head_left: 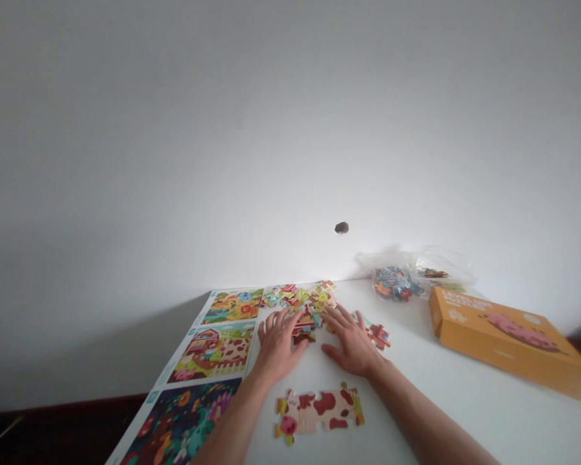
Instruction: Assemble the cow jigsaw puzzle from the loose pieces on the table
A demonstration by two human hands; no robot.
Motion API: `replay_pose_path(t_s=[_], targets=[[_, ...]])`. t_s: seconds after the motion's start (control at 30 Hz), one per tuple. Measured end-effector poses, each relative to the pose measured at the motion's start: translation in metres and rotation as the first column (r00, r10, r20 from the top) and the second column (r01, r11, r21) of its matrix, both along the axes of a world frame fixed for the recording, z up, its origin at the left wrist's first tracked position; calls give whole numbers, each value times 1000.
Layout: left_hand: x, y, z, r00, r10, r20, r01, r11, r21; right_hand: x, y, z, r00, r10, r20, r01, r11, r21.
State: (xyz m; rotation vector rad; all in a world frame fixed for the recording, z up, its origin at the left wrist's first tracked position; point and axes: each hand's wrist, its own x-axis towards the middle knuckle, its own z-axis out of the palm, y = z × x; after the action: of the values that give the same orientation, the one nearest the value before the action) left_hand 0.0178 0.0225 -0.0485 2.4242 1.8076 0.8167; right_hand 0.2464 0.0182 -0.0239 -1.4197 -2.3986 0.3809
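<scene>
The white, flat table (465,413) carries a multicoloured, rectangular printed sheet (216,352) at left and an orange, rectangular cardboard box (503,332) at right. Left hand (278,347) and right hand (351,342): fingers spread, slightly bent, at a heap of multicoloured, interlocking puzzle pieces (295,298); grip on any piece cannot be determined. Joined pink-and-maroon cow section (310,420): flat, nearer than both hands.

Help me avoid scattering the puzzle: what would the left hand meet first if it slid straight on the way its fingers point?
The left hand would most likely meet the loose puzzle pieces heaped just ahead; whether it already touches some is hard to tell.
</scene>
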Motion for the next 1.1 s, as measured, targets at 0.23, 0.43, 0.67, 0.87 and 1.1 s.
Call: replay_pose_path(t_s=[0.23,0.43,0.67,0.87,1.1], targets=[[2,-2,-2,996,-83,20,85,993,-78,-6,-7,6,985,172,19,-171,983,-62],[1,-1,-1,999,-50,-8,49,996,-80,-6,-7,5,996,85,-2,-85,996,24],[1,-4,4,998,-8,-59,3,996,-85,-6,-7,2,995,104,-2,-104,994,20],[0,-2,-1,997,-49,-64,43,994,-98,-7,-8,4,990,141,-10,-141,990,11],[3,-3,7,997,15,-72,-17,999,-31,-4,-3,-3,997,27,-74,-21,996,82]])
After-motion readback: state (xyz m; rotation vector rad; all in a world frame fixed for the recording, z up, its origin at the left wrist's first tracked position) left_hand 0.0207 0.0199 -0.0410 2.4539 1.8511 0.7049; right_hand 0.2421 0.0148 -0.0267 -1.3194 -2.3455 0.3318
